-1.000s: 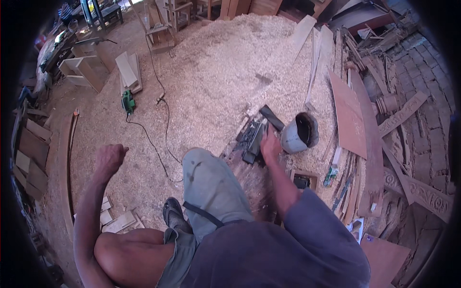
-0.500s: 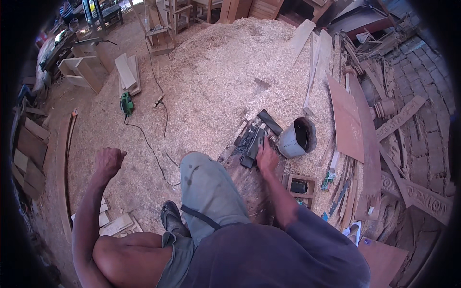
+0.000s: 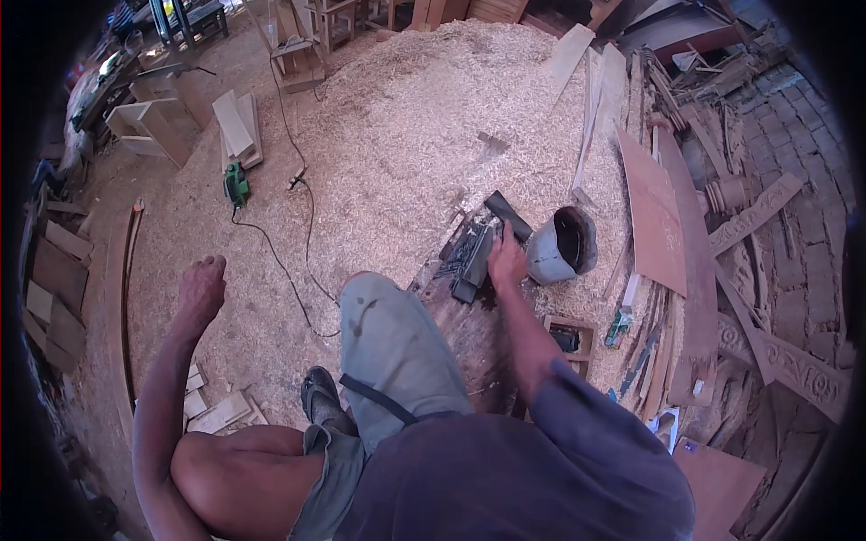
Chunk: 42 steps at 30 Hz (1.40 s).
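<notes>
My left hand [image 3: 202, 287] is raised over the ground beside my left knee, its fingers curled in and nothing visible in them. To the right, my right hand [image 3: 509, 261] rests at the far right edge of a long dark block [image 3: 471, 278], fingers pressed together and pointing away from me. Whatever is under those fingers is hidden. Beyond the fingertips lies a second dark bar [image 3: 507, 215], set at an angle. Both dark pieces sit on a stained wooden board [image 3: 478, 343]. A grey round container [image 3: 548, 254] with a dark inside stands just right of that hand.
Wood shavings [image 3: 406, 135] cover the ground. A green power tool [image 3: 235, 184] with a black cord lies at left, near pale boards [image 3: 236, 126]. A small wooden box [image 3: 582, 338] stands close to my right forearm. Planks and carved pieces [image 3: 803, 365] are heaped at right.
My right hand has slid forward, away from me, along the dark block. My left hand has turned a little and shifted slightly. The whole view has tilted slightly.
</notes>
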Each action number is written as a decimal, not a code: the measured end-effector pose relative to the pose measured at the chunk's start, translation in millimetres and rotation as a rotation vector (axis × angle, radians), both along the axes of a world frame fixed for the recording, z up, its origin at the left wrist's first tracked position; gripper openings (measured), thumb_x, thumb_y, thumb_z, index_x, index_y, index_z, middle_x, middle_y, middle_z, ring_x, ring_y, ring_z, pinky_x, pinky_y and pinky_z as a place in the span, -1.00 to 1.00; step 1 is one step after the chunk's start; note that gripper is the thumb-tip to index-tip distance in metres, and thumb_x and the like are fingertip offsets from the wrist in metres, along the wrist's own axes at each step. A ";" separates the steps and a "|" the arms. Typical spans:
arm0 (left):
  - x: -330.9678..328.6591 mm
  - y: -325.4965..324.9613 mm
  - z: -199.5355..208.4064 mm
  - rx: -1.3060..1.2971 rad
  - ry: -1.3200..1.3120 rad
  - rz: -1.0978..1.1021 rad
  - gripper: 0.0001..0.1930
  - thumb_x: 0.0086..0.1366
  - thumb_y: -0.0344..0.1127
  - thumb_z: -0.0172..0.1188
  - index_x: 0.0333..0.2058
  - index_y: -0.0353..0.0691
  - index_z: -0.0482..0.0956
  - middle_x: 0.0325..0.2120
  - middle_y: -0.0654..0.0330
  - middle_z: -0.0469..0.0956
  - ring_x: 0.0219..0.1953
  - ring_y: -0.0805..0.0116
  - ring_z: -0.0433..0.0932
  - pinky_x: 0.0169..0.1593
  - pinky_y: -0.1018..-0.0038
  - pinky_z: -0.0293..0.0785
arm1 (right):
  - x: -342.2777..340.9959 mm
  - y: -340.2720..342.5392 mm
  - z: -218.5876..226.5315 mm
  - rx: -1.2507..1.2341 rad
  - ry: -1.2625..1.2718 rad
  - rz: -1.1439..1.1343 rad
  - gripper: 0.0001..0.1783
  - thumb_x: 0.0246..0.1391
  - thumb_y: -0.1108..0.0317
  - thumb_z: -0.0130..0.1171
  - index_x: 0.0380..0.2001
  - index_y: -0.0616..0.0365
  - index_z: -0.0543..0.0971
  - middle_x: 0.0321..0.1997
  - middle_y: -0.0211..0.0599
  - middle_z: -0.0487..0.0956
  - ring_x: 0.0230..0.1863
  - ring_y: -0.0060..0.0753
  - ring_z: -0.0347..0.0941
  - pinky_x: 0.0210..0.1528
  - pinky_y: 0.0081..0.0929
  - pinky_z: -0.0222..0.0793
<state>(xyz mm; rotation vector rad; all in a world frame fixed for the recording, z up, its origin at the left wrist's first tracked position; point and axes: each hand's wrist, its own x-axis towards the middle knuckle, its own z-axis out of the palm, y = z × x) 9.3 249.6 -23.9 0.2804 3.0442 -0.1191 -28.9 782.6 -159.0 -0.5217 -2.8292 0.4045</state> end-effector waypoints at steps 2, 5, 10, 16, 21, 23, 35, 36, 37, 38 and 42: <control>1.5 -1.5 -4.5 -0.030 -0.021 0.029 -0.84 0.06 -0.49 0.11 -0.34 -0.29 0.38 -0.37 -0.05 0.48 -0.24 -0.09 0.51 -0.24 0.11 0.45 | 8.6 -8.2 -0.2 -0.022 -0.101 -0.036 -0.47 0.18 0.14 -0.02 0.23 -0.19 0.28 -0.42 0.07 0.59 -0.34 0.16 0.53 -0.29 0.01 0.40; 1.8 -0.1 -9.3 -0.004 -0.059 0.087 -0.89 0.05 -0.54 0.02 -0.39 -0.30 0.37 -0.41 -0.10 0.48 -0.29 -0.12 0.52 -0.25 0.09 0.45 | 32.1 -17.5 -7.6 -0.043 -0.137 -0.015 -0.47 0.17 0.13 -0.01 0.23 -0.21 0.28 -0.42 0.06 0.59 -0.35 0.15 0.54 -0.28 0.00 0.40; 0.6 -11.5 -6.5 -0.024 -0.051 0.077 -0.94 0.01 -0.49 0.04 -0.47 -0.28 0.43 -0.52 -0.08 0.51 -0.38 -0.08 0.55 -0.33 0.09 0.44 | 10.4 -12.1 14.9 -0.092 -0.137 -0.026 -0.47 0.18 0.11 -0.06 0.23 -0.15 0.29 -0.33 0.11 0.58 -0.27 0.20 0.52 -0.18 0.03 0.38; 1.9 4.5 2.8 -0.037 -0.085 0.116 -0.92 0.00 -0.41 0.07 -0.56 -0.26 0.52 -0.55 -0.12 0.53 -0.41 -0.08 0.56 -0.35 0.09 0.44 | 42.9 -21.4 3.3 -0.066 -0.256 -0.047 -0.46 0.17 0.09 -0.05 0.23 -0.19 0.29 -0.36 0.10 0.59 -0.31 0.18 0.53 -0.21 0.04 0.39; 0.6 -11.8 -2.0 -0.034 -0.071 0.119 -0.86 0.07 -0.33 0.10 -0.56 -0.26 0.55 -0.54 -0.12 0.54 -0.41 -0.08 0.56 -0.33 0.09 0.45 | -5.3 -11.3 11.8 -0.039 -0.076 -0.040 -0.47 0.16 0.08 -0.03 0.22 -0.20 0.31 -0.31 0.05 0.60 -0.27 0.13 0.53 -0.22 0.02 0.39; 5.4 -5.1 -2.6 -0.022 -0.095 0.110 -0.84 0.11 -0.29 0.10 -0.53 -0.26 0.53 -0.53 -0.11 0.54 -0.40 -0.08 0.55 -0.32 0.09 0.44 | 9.6 -8.3 3.3 -0.057 -0.110 -0.058 -0.47 0.16 0.09 -0.03 0.22 -0.20 0.31 -0.30 0.04 0.60 -0.26 0.13 0.53 -0.22 0.02 0.39; 7.6 -8.0 -14.3 0.061 -0.060 0.121 -0.86 0.24 -0.31 0.04 -0.37 -0.28 0.41 -0.41 -0.10 0.52 -0.31 -0.09 0.54 -0.27 0.07 0.42 | 15.0 -14.2 -9.1 -0.014 -0.069 -0.052 -0.43 0.16 0.09 -0.01 0.26 -0.28 0.24 -0.44 0.02 0.60 -0.38 0.14 0.54 -0.30 0.03 0.40; 10.1 -7.8 -16.0 0.079 -0.022 0.107 -0.87 0.24 -0.32 0.03 -0.36 -0.28 0.40 -0.41 -0.09 0.51 -0.31 -0.09 0.54 -0.27 0.08 0.42 | 23.2 -18.3 -11.3 -0.018 -0.060 -0.040 -0.43 0.16 0.09 -0.01 0.26 -0.28 0.24 -0.44 0.02 0.60 -0.38 0.14 0.54 -0.30 0.03 0.40; 12.3 -8.0 -16.1 0.117 -0.023 0.076 -0.86 0.25 -0.32 0.01 -0.37 -0.28 0.37 -0.44 -0.12 0.50 -0.34 -0.15 0.52 -0.26 0.05 0.41 | 34.7 -20.2 -10.6 -0.030 -0.136 -0.038 -0.43 0.16 0.09 0.00 0.26 -0.27 0.25 -0.44 0.02 0.60 -0.37 0.14 0.54 -0.30 0.03 0.40; 11.6 -10.4 -14.9 0.116 -0.019 0.081 -0.86 0.25 -0.32 0.01 -0.37 -0.28 0.37 -0.44 -0.12 0.50 -0.34 -0.15 0.52 -0.26 0.05 0.41 | 38.1 -21.4 -9.6 -0.043 -0.212 -0.035 -0.44 0.16 0.09 0.00 0.25 -0.26 0.26 -0.44 0.02 0.60 -0.37 0.14 0.54 -0.29 0.03 0.40; 4.9 -10.1 -3.4 0.058 -0.163 0.061 -0.82 0.22 -0.26 0.08 -0.41 -0.27 0.43 -0.47 -0.07 0.52 -0.34 -0.11 0.53 -0.27 0.07 0.42 | -2.7 -10.6 6.7 -0.017 -0.070 -0.030 -0.46 0.16 0.10 0.00 0.23 -0.23 0.29 -0.43 0.02 0.60 -0.36 0.12 0.55 -0.29 0.00 0.41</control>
